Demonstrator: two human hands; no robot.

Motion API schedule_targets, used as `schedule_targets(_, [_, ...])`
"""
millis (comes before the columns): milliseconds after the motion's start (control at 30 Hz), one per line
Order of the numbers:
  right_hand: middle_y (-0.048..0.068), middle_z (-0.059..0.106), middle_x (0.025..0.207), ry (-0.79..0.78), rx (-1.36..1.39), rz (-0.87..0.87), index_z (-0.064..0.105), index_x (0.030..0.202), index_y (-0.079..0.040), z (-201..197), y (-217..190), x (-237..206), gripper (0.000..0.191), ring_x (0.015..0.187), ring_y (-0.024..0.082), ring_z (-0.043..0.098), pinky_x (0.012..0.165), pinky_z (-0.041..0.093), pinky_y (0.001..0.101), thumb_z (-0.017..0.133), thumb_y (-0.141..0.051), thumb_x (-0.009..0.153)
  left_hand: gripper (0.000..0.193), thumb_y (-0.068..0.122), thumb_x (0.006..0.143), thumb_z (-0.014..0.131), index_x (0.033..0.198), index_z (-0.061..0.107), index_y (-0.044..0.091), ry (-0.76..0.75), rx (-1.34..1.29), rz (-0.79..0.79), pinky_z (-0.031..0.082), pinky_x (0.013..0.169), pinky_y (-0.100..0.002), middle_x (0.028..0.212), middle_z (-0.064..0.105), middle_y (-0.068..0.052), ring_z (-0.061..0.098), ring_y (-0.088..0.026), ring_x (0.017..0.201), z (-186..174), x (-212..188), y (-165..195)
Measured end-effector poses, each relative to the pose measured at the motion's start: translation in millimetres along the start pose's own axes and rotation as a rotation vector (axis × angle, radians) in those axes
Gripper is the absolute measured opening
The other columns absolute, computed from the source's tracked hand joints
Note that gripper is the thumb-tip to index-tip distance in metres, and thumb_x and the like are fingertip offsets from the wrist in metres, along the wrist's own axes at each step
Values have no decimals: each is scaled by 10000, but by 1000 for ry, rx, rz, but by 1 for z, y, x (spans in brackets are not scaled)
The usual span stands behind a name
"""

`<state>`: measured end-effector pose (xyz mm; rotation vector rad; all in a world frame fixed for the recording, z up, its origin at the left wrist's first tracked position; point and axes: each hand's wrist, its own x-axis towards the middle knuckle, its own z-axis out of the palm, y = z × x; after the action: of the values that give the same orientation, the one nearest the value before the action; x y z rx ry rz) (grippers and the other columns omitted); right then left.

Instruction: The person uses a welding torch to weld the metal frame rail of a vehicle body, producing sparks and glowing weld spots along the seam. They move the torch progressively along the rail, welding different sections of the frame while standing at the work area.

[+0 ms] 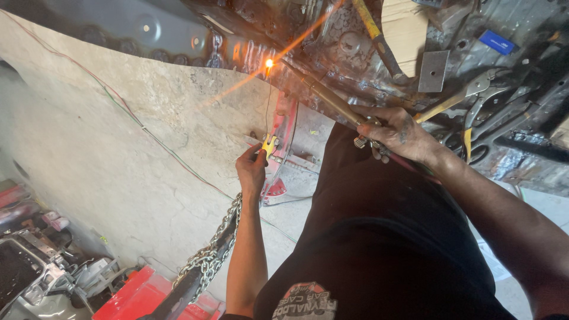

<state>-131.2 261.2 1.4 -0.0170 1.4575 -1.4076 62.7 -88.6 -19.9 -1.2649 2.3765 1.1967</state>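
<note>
Torch: a brass gas welding torch (329, 98) with a long thin body; its lit tip (269, 63) burns bright orange against dark scorched sheet metal (332, 47).
Torch axis: runs on a slant from the right hand, lower right, up and left to the flame — the tip lies well beyond the hand.
Right hand: the right hand (394, 133) is clenched around the torch's valve end, fingers wrapped over the knobs.
Filler rod: a thin wire rod (268, 109) stands nearly upright, its top end just under the flame.
Left hand: the left hand (252, 169) is closed on the rod's lower end beside a small yellow clip (269, 144), directly below the flame and nearer to it than the right hand.
Meeting point: rod and torch tip converge on one spot of the metal — touching or just apart, I cannot tell.
Around: a red metal bracket (283, 142) sits behind the left hand; a steel chain (213, 252) hangs beside the left forearm.
On the metal, right side: a yellow-handled hammer (379, 41), locking pliers (483, 86), a small grey steel plate (434, 71) and a blue card (498, 42).
In the way: nothing lies between either hand and the flame; the tools lie well apart to the right.
Background: pale concrete floor (118, 148) with thin wires across it.
</note>
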Motion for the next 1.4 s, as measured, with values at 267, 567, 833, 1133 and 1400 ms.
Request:
schedule_targets(267, [139,750,807,-8,29,5,479,1511,-100,3,-3,-3,666,501,141,628,434,537,301,618,-368,918,337,144,937,662,1220,713,-32,-2,5,-15,414,466,-269,676,666,-53,540,-82,539,-3,-2,4])
schedule_targets(567, [144,722,774,10,9,31,490,1508,-94,11,-1,0,662,509,151,630,449,539,309,632,-362,920,337,153,939,665,1223,720,-20,-3,-18,-22,409,447,-266,679,667,-47,525,-72,519,-8,0,3])
schedule_targets(833, [138,754,798,8,3,30,482,1500,-93,19,-1,3,661,503,148,643,438,546,308,622,-365,914,334,146,940,661,1224,714,-21,-7,-5,-45,409,451,-271,672,658,-49,520,-80,517,-14,2,-7])
schedule_targets(1133, [156,745,787,16,-17,41,491,1500,-99,26,-6,7,656,492,154,633,436,543,316,621,-369,917,312,115,943,658,1210,725,-31,-11,-14,32,441,537,-260,676,655,-40,571,-82,595,-19,7,-13])
schedule_targets(1400, [156,710,753,-1,25,-2,501,1504,-83,39,9,16,685,488,155,633,426,542,305,639,-390,908,318,116,937,662,1208,724,-37,-5,-35,27,456,543,-257,682,656,-35,582,-79,599,-27,10,-22])
